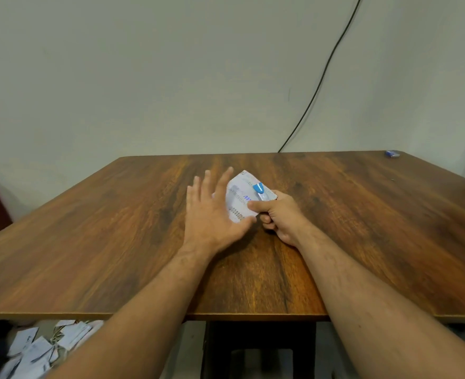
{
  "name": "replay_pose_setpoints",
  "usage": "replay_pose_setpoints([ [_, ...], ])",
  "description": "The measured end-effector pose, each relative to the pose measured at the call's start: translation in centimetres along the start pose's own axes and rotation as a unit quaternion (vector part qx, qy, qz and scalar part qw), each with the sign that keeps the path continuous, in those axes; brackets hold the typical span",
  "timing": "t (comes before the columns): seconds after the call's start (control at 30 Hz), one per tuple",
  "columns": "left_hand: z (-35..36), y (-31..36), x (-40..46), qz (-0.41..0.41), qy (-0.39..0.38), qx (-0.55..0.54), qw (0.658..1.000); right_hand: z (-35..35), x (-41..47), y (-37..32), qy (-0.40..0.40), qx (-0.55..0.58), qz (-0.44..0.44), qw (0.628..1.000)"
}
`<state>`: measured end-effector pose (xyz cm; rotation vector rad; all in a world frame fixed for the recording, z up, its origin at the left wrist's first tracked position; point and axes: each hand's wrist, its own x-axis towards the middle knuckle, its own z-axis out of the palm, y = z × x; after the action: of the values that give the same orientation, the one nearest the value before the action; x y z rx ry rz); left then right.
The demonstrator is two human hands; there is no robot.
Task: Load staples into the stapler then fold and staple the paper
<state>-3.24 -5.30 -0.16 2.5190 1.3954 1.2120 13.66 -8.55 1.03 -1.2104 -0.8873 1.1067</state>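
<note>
At frame centre, you are gripping the blue stapler (260, 190) in your closed right hand (279, 217), its jaws straddling the folded paper (238, 196). Your left hand (212, 212), fingers spread, is lying flat just left of the paper, touching its left edge on the bench (116, 228).

L hand (212, 214) flat, R hand (277, 214) gripping
</note>
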Motion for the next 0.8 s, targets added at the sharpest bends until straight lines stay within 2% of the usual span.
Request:
replay_pose_setpoints([
  [0.07, -0.1, 0.2, 0.3, 0.010, -0.075, -0.001, 0.997, 0.0, 0.0, -0.2, -0.032, -0.037, -0.002, 0.999],
  [0.13, -0.6, 0.1, 0.7, -0.013, -0.103, 0.004, 0.995, 0.1, -0.1, -0.4, -0.040, -0.082, -0.004, 0.996],
  [0.2, -1.2, -0.2, 1.1, -0.067, -0.113, 0.026, 0.991, 0.5, -0.2, -0.3, -0.016, -0.106, -0.015, 0.994],
  [0.27, -1.7, -0.7, 1.3, -0.163, -0.132, 0.041, 0.977, 0.6, -0.3, -0.2, 0.055, -0.146, -0.061, 0.986],
  [0.33, -2.1, -1.1, 1.3, -0.236, -0.165, 0.073, 0.955, 0.1, -0.2, -0.1, 0.123, -0.297, -0.132, 0.938],
  [0.4, -2.2, -1.3, 1.3, -0.261, -0.180, 0.133, 0.939, -0.3, -0.5, -0.1, 0.107, -0.512, -0.155, 0.838],
  [0.43, -2.1, -1.3, 1.3, -0.256, -0.175, 0.158, 0.937, -0.4, -0.5, -0.3, 0.090, -0.585, -0.145, 0.793],
  [0.47, -1.9, -1.2, 1.3, -0.237, -0.165, 0.169, 0.942, -0.2, -0.6, -0.5, 0.078, -0.624, -0.133, 0.766],
  [0.5, -1.6, -1.2, 1.4, -0.208, -0.156, 0.164, 0.952, 0.0, -0.5, -0.8, 0.069, -0.641, -0.122, 0.755],
  [0.57, -0.8, -1.2, 2.2, -0.150, -0.150, 0.147, 0.966, 0.5, 0.2, -1.2, 0.060, -0.648, -0.116, 0.751],
  [0.67, 1.4, -2.2, 5.2, -0.112, -0.145, 0.126, 0.975, 0.3, 3.1, -1.8, 0.068, -0.639, -0.115, 0.758],
  [0.73, 2.6, -3.2, 7.9, -0.089, -0.141, 0.123, 0.978, 0.0, 5.8, -2.8, 0.092, -0.633, -0.152, 0.754],
  [0.8, 3.5, -4.6, 11.7, -0.058, -0.115, 0.115, 0.985, -0.3, 9.5, -4.0, 0.138, -0.639, -0.224, 0.723],
])
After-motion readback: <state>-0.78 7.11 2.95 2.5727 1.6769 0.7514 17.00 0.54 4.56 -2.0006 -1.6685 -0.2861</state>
